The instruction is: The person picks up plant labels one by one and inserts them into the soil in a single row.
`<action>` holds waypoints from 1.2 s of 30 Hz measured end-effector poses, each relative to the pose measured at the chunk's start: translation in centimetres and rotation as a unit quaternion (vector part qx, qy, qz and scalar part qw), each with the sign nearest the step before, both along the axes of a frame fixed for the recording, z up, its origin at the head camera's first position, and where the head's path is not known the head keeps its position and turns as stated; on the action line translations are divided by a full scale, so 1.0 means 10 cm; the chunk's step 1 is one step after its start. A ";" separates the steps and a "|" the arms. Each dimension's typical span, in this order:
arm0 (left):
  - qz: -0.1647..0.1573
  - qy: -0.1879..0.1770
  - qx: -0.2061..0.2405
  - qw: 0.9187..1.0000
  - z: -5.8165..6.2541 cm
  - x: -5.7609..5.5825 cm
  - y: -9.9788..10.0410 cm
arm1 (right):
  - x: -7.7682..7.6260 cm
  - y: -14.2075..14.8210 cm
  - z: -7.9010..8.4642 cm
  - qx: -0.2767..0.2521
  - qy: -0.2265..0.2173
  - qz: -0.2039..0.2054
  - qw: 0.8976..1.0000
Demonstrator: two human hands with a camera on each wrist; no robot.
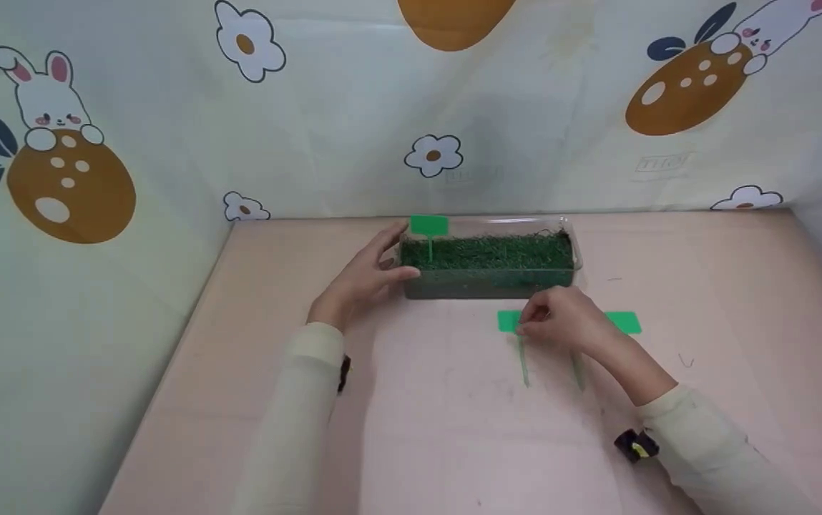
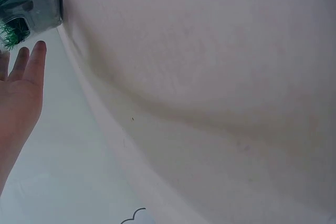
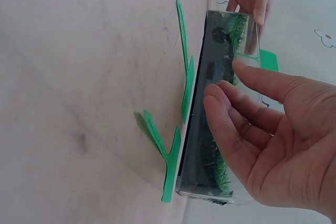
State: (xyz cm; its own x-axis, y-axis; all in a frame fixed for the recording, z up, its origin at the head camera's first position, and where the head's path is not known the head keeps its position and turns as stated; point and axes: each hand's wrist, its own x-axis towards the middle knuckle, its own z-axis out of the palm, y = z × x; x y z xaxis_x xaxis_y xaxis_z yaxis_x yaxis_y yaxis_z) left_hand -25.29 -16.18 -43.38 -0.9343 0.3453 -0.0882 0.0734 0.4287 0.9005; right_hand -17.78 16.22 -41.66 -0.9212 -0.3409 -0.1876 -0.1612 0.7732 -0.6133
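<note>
A clear plastic box [image 1: 489, 285] holds green artificial turf [image 1: 507, 252]. A green T-shaped plant label [image 1: 429, 226] stands upright in the turf's left end. My left hand [image 1: 364, 275] is at the box's left end, thumb at the front corner and straight fingers toward the back corner. Two more plant labels lie on the table in front, the left label [image 3: 186, 90] and the right label [image 3: 168, 174]. Just above them hovers my right hand [image 1: 569, 318], its fingers loosely bent; in the right wrist view a gap shows between thumb and fingertips, with nothing held.
Pale pink cloth covers the table [image 1: 425, 443]. Behind the box rises a backdrop [image 1: 339, 143] printed with rabbits and flowers, and it continues along the left side. Each sleeve carries a small black device at the wrist.
</note>
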 end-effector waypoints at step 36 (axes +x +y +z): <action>0.015 -0.031 0.014 0.999 -0.01 -0.01 0.00 | 0.22 -0.29 -0.05 0.139 -0.033 0.011 0.990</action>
State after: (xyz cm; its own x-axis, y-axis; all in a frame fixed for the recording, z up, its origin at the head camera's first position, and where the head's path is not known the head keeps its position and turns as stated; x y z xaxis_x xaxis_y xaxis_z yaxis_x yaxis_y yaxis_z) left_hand -25.39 -16.14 -43.45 -0.9374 0.3200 -0.1375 0.0043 0.4053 0.9142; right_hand -15.58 13.29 -42.12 -0.8964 -0.2875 -0.3374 -0.1466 0.9106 -0.3864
